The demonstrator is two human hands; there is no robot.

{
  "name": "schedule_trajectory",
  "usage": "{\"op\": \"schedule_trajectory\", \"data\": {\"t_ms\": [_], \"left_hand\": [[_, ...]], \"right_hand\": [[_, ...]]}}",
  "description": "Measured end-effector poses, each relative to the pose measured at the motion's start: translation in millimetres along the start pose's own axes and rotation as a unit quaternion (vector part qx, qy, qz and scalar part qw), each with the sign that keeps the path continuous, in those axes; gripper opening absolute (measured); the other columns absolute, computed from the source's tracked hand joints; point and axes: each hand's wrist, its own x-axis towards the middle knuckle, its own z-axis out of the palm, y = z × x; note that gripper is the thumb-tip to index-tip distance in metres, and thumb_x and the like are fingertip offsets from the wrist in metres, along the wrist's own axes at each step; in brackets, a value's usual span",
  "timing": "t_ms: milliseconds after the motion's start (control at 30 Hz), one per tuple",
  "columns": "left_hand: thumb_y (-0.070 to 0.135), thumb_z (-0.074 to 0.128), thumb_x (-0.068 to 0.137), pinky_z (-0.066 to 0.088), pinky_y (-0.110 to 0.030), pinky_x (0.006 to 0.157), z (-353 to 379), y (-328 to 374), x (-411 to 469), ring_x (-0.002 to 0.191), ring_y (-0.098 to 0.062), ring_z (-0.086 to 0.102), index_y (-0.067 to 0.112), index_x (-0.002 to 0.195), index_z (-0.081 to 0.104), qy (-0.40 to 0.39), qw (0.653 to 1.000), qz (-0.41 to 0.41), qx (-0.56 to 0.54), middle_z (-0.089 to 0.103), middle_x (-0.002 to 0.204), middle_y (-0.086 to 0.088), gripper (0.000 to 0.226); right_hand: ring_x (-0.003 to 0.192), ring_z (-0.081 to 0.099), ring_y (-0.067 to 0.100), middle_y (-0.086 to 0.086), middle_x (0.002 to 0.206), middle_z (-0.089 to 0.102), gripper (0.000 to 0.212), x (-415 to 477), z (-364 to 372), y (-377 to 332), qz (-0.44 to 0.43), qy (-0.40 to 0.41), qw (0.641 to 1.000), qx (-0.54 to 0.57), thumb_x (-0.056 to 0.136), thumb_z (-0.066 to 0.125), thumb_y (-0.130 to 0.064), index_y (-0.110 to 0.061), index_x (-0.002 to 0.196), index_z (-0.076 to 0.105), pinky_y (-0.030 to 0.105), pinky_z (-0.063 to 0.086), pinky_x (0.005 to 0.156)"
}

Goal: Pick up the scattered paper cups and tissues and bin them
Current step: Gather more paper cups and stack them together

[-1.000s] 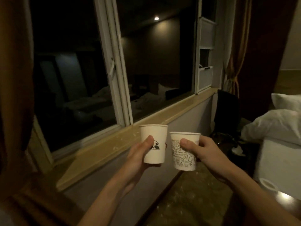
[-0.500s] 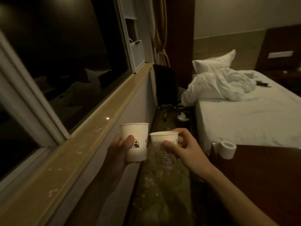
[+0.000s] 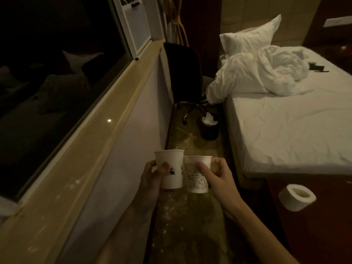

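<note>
View swung off the window within the last second. Aisle between wall and bed (image 3: pixel 285 130) now lies ahead, and bin (image 3: pixel 210 131) has come into sight at 12 o'clock, on the floor between chair (image 3: pixel 182 73) and bed.

Grips unchanged through the swing. Left hand (image 3: pixel 150 181) holds logo cup (image 3: pixel 172 164), thumb across its front, fingers curled round the back. Right hand (image 3: pixel 222 178) holds print cup (image 3: pixel 195 182), thumb on the front, fingers wrapped round its right side. Cups are upright, side by side and touching at centre frame, well short of bin.

Reading: pick-up of these two is done; carry to bin is under way.

Bin is dark, round and open-topped, with crumpled white tissue (image 3: pixel 209 118) inside near the rim. Cup interiors are not visible. Roll (image 3: pixel 296 197) lies on its side on dark counter (image 3: pixel 323 235) at 4 o'clock.
</note>
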Motion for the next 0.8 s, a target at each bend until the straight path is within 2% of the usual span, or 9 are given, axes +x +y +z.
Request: {"op": "schedule_trajectory", "data": {"t_ms": [133, 200, 333, 400, 467, 567, 667, 800], "left_hand": [[0.046, 0.071, 0.078, 0.057, -0.036, 0.065, 12, 3, 89, 0.096, -0.028, 0.072, 0.013, 0.123, 0.052, -0.02, 1.0, -0.017, -0.014, 0.071, 0.112, -0.014, 0.059], [0.045, 0.072, 0.083, 0.057, -0.036, 0.064, 19, 0, 135, 0.098, -0.029, 0.071, 0.01, 0.125, 0.05, -0.026, 0.999, -0.032, -0.027, 0.068, 0.116, -0.016, 0.059], [0.042, 0.071, 0.081, 0.06, -0.045, 0.076, 33, -5, 242, 0.106, -0.035, 0.069, 0.01, 0.129, 0.049, -0.039, 0.995, -0.066, -0.06, 0.068, 0.119, -0.018, 0.062], [0.052, 0.079, 0.071, 0.058, -0.055, 0.085, 38, -3, 300, 0.106, -0.036, 0.069, 0.013, 0.128, 0.05, -0.04, 0.993, -0.087, -0.063, 0.068, 0.119, -0.018, 0.075], [0.067, 0.086, 0.054, 0.055, -0.061, 0.088, 45, 0, 355, 0.106, -0.035, 0.069, 0.021, 0.129, 0.05, -0.03, 0.993, -0.106, -0.039, 0.068, 0.119, -0.013, 0.095], [0.077, 0.081, 0.05, 0.059, -0.054, 0.08, 61, 5, 429, 0.101, -0.032, 0.071, 0.03, 0.126, 0.054, -0.039, 0.992, -0.118, 0.0, 0.069, 0.119, -0.009, 0.093], [0.075, 0.08, 0.054, 0.06, -0.043, 0.069, 89, 10, 492, 0.094, -0.03, 0.074, 0.025, 0.125, 0.055, -0.069, 0.985, -0.159, -0.006, 0.073, 0.109, -0.008, 0.09], [0.064, 0.068, 0.072, 0.061, -0.043, 0.072, 132, 13, 577, 0.093, -0.028, 0.074, 0.023, 0.129, 0.046, -0.09, 0.976, -0.196, 0.018, 0.067, 0.117, -0.011, 0.074]], "right_hand": [[0.089, 0.074, 0.025, 0.003, 0.099, 0.075, 0.047, 78, 0, -2, 0.008, 0.026, 1.0, 0.005, 0.078, 0.071, -0.038, -0.019, 0.116, 0.051, 0.037, 0.061, 0.068], [0.09, 0.074, 0.027, 0.007, 0.1, 0.075, 0.049, 120, -2, 0, 0.019, 0.041, 0.999, 0.009, 0.076, 0.073, -0.037, -0.02, 0.118, 0.053, 0.041, 0.061, 0.07], [0.098, 0.071, 0.024, 0.004, 0.11, 0.071, 0.068, 213, -8, 6, 0.047, 0.047, 0.998, -0.01, 0.065, 0.077, -0.042, -0.034, 0.126, 0.049, 0.039, 0.061, 0.074], [0.1, 0.07, 0.021, 0.001, 0.118, 0.066, 0.071, 265, -8, 7, 0.065, 0.052, 0.996, -0.021, 0.066, 0.076, -0.041, -0.038, 0.13, 0.045, 0.037, 0.061, 0.075], [0.092, 0.073, 0.019, 0.002, 0.118, 0.064, 0.069, 316, -9, 5, 0.086, 0.06, 0.994, -0.019, 0.071, 0.074, -0.037, -0.036, 0.133, 0.043, 0.031, 0.059, 0.068], [0.089, 0.074, 0.02, 0.003, 0.117, 0.065, 0.064, 388, -20, 0, 0.105, 0.078, 0.991, -0.019, 0.084, 0.07, -0.03, -0.03, 0.139, 0.039, 0.029, 0.059, 0.065], [0.089, 0.073, 0.017, 0.0, 0.114, 0.067, 0.065, 445, -40, -4, 0.117, 0.123, 0.985, -0.027, 0.086, 0.07, -0.03, -0.031, 0.142, 0.038, 0.027, 0.057, 0.064], [0.094, 0.072, 0.022, 0.004, 0.119, 0.065, 0.07, 529, -72, -3, 0.123, 0.157, 0.98, -0.027, 0.086, 0.071, -0.028, -0.034, 0.146, 0.035, 0.029, 0.055, 0.07]]}}
